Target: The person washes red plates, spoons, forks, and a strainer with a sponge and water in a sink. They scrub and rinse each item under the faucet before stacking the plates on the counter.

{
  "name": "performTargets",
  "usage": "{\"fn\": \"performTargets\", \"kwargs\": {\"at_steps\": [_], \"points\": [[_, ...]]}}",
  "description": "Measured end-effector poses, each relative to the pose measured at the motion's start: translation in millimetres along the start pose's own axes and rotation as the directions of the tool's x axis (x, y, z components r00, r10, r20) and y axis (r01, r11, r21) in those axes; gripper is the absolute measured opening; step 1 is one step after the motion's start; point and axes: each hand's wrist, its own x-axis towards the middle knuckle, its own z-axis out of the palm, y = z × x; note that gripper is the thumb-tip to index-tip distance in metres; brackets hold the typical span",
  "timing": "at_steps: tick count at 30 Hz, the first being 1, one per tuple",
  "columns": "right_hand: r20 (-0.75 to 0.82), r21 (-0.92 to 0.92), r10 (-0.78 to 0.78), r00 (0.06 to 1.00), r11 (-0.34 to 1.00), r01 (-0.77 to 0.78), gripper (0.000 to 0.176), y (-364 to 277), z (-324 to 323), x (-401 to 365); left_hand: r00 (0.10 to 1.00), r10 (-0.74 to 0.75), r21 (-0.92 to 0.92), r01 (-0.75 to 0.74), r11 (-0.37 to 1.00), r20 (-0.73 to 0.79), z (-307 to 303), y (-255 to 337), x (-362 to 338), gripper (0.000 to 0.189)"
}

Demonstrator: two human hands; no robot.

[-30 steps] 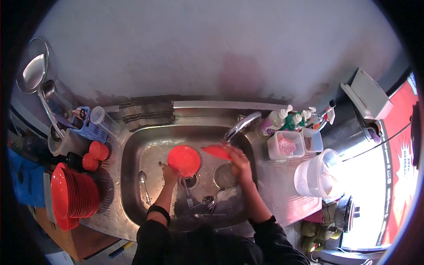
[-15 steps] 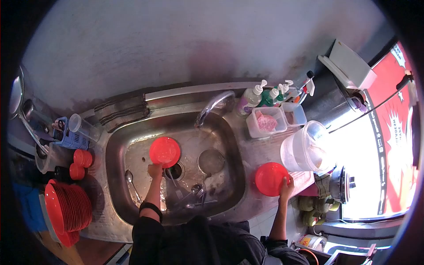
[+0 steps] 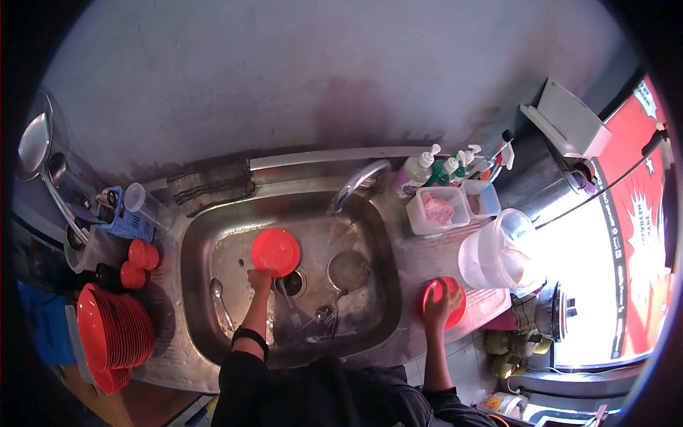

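My left hand [image 3: 259,279] grips the near edge of a round red plate [image 3: 276,250] above the steel sink [image 3: 231,281], close to the drain [image 3: 292,283]. The plate's inside faces up and looks wet. On the right, my right hand [image 3: 444,302] lies over a second red plate [image 3: 459,307], with curled fingers at its far edge. This plate is at the right-hand counter and partly covered by the hand. A spoon [image 3: 218,288], a fork [image 3: 295,313] and a ladle [image 3: 347,272] lie in the sink, among other cutlery.
The faucet [image 3: 356,186] arches over the sink's back edge. Pump bottles [image 3: 415,173], a tub with a pink sponge [image 3: 435,212] and a clear bucket [image 3: 491,252] stand right. Stacked red plates [image 3: 117,331], red cups [image 3: 142,254] and a blue basket [image 3: 135,224] stand left.
My right hand has shifted from the right plate's outer edge to over its top, and that plate now looks narrower. The view has swung slightly; my left hand keeps its plate.
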Motion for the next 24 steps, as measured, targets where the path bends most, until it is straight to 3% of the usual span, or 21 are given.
{"fn": "performTargets", "kwargs": {"at_steps": [2, 4, 5, 7, 11, 13, 17, 19, 20, 22, 23, 24], "points": [[0.029, 0.072, -0.056, 0.998, 0.996, 0.054, 0.03, -30, 5, -5, 1.0, -0.03, 0.04, 0.029, 0.999, 0.01, 1, -6, 5, 0.042], [0.137, 0.118, -0.154, 0.979, 0.983, 0.138, 0.028, -53, 14, -11, 0.987, -0.163, -0.092, 0.161, 0.983, -0.01, 5, -10, 14, 0.04], [0.14, 0.121, -0.157, 0.978, 0.983, 0.14, 0.028, -62, 22, -14, 0.986, -0.166, -0.092, 0.164, 0.982, -0.014, 4, -11, 17, 0.04], [0.24, 0.259, -0.326, 0.915, 0.929, 0.263, 0.027, -79, 36, -20, 0.995, -0.1, 0.019, 0.1, 0.995, -0.018, 4, -14, 21, 0.041], [0.302, 0.416, -0.482, 0.823, 0.843, 0.341, 0.027, -123, 57, -27, 0.989, -0.136, 0.033, 0.138, 0.99, -0.06, -23, 22, -3, 0.041], [0.308, 0.522, -0.603, 0.736, 0.754, 0.399, 0.027, -140, 64, -27, 0.969, 0.052, 0.028, -0.046, 0.999, -0.243, -34, 33, -11, 0.035], [0.375, 0.57, -0.619, 0.69, 0.741, 0.355, 0.031, -161, 80, -34, 0.946, 0.153, -0.019, -0.165, 0.986, -0.284, -68, 50, -22, 0.025], [0.419, 0.666, -0.641, 0.643, 0.698, 0.262, 0.033, -161, 99, -36, 0.936, 0.303, -0.261, -0.341, 0.903, -0.178, -69, 45, -14, 0.016], [0.414, 0.671, -0.644, 0.643, 0.694, 0.263, 0.033, -159, 114, -39, 0.935, 0.304, -0.259, -0.345, 0.902, -0.184, -77, 56, -20, 0.016], [0.613, 0.731, -0.423, 0.667, 0.625, -0.275, 0.034, -155, 135, -46, 0.873, 0.478, -0.368, -0.476, 0.799, -0.094, -92, 83, -45, 0.012], [0.608, 0.736, -0.428, 0.669, 0.62, -0.273, 0.034, -156, 134, -44, 0.904, 0.419, -0.572, -0.301, 0.764, 0.084, -99, 97, -58, 0.011], [0.769, 0.638, -0.335, 0.544, 0.459, -0.619, 0.035, -156, 131, -38, 0.903, 0.424, -0.57, -0.309, 0.761, 0.077, -104, 109, -69, 0.011]]}}
